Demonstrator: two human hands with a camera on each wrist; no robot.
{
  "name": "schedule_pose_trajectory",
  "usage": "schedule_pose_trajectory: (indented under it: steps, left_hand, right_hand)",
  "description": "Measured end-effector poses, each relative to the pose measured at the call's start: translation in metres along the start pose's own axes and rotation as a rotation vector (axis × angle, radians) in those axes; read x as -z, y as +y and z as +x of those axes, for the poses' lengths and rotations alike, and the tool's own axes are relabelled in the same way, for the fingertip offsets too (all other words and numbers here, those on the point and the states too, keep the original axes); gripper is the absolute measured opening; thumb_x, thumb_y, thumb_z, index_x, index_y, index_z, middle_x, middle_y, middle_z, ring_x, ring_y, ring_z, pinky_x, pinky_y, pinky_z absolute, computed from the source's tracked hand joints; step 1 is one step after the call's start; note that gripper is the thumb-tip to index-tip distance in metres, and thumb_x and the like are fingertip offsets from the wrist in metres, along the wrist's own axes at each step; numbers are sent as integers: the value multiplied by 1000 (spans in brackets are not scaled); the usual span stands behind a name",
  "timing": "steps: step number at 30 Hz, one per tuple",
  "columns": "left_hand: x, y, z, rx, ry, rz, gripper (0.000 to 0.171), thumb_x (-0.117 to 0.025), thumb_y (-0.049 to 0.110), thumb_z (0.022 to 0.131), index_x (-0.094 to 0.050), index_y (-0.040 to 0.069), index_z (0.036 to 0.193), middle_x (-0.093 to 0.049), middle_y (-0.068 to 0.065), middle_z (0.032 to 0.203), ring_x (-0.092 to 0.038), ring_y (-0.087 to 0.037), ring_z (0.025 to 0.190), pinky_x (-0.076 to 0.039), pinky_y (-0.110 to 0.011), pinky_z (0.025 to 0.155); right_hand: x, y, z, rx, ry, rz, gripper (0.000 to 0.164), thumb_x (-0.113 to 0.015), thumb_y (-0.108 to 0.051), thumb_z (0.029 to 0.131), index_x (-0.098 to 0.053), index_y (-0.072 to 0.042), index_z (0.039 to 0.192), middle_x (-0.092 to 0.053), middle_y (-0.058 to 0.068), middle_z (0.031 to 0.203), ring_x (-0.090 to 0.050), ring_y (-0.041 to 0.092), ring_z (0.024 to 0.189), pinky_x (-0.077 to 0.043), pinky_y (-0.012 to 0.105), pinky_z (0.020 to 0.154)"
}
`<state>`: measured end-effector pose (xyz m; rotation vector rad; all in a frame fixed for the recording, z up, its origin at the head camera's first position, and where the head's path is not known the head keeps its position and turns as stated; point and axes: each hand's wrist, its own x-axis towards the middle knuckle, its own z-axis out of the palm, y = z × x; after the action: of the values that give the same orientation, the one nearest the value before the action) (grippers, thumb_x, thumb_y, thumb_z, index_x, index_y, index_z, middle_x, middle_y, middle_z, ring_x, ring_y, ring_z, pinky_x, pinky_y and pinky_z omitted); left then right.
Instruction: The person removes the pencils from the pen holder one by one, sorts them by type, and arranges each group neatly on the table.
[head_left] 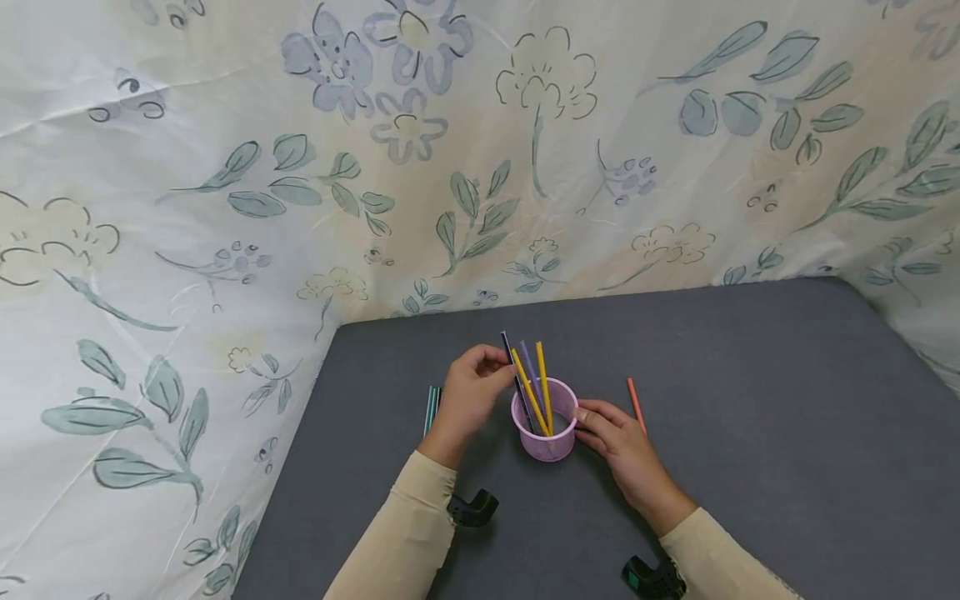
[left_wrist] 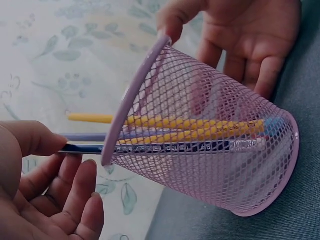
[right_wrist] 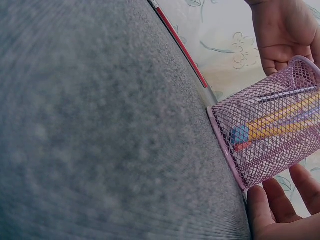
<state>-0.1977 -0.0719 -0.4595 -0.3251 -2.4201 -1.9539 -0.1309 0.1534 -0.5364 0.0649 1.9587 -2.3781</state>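
Note:
A pink mesh pencil cup [head_left: 550, 448] stands on the grey table. My left hand [head_left: 468, 396] pinches a dark blue pencil [left_wrist: 172, 148] between thumb and fingers above the rim. The pencil's eraser end is down inside the cup, visible through the mesh in the left wrist view. Two yellow pencils [head_left: 544, 379] and a purple one [head_left: 527, 358] lean in the cup beside it. My right hand [head_left: 622, 450] holds the cup at its right side, thumb at the rim and fingers along the outside. Blue and red ends [right_wrist: 239, 134] show low in the cup.
An orange-red pencil [head_left: 636, 404] lies on the table beyond my right hand. Teal pencils [head_left: 431, 410] lie left of my left hand, partly hidden by it. A floral cloth [head_left: 480, 167] hangs behind the table [head_left: 787, 417] and along its left side.

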Motion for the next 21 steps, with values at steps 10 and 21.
schedule_pose_trajectory:
  steps: [10, 21]
  left_hand:
    - [3, 4, 0, -58, 31, -85, 12, -74, 5, 101, -69, 0, 111, -68, -12, 100, -68, -25, 84, -64, -45, 79]
    - [13, 10, 1, -108, 83, -186, 12, -74, 4, 103, -69, 2, 114, -68, -16, 105, -69, -25, 83, -65, -39, 73]
  right_hand:
    - [-2, 3, 0, 6, 5, 6, 42, -64, -18, 111, -62, 13, 139, -63, 25, 140, -64, 26, 125, -54, 35, 104]
    - [-4, 4, 1, 5, 15, 0, 43, -64, -20, 111, -62, 12, 140, -62, 24, 142, -64, 26, 126, -54, 33, 104]
